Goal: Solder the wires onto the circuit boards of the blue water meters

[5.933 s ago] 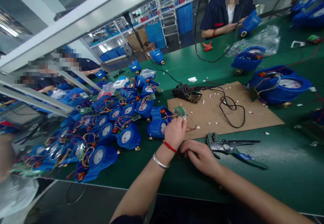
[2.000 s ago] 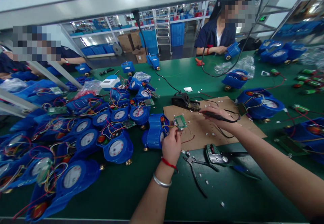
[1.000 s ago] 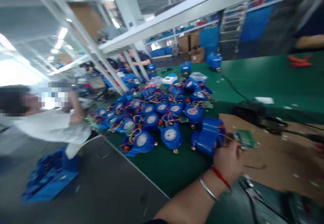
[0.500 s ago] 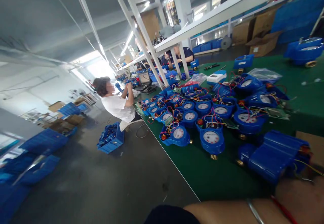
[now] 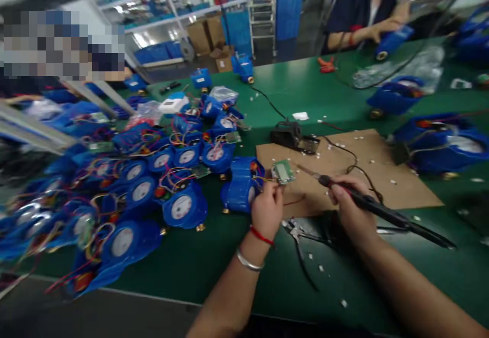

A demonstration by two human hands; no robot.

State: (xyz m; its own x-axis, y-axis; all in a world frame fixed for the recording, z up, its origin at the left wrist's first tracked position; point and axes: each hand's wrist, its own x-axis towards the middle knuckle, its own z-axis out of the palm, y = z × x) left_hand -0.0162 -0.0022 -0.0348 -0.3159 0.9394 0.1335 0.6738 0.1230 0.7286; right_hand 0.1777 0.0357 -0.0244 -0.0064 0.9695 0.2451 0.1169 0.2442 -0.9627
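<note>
My left hand (image 5: pixel 268 206) pinches a small green circuit board (image 5: pixel 283 172) with a grey display by its lower edge. Wires run from the board to a blue water meter (image 5: pixel 240 185) lying just left of that hand. In my right hand (image 5: pixel 353 208) is a soldering iron (image 5: pixel 367 201), its tip pointing left, a short gap from the board. Beneath both hands lies a sheet of brown cardboard (image 5: pixel 405 187). Between my forearms, a pair of pliers (image 5: pixel 300 238) rests with its handles spread on the green table.
Several blue water meters (image 5: pixel 181 208) with loose wires crowd the left side. A black soldering iron stand (image 5: pixel 292 135) sits at the cardboard's back edge. More meters (image 5: pixel 446 141) stand at right. Across the table, a person's hands (image 5: pixel 385 29) hold a blue meter.
The view has swung right and down from the aisle to the table. Both hands now show, with the circuit board and the soldering iron; before, only one blurred forearm showed at the lower right.
</note>
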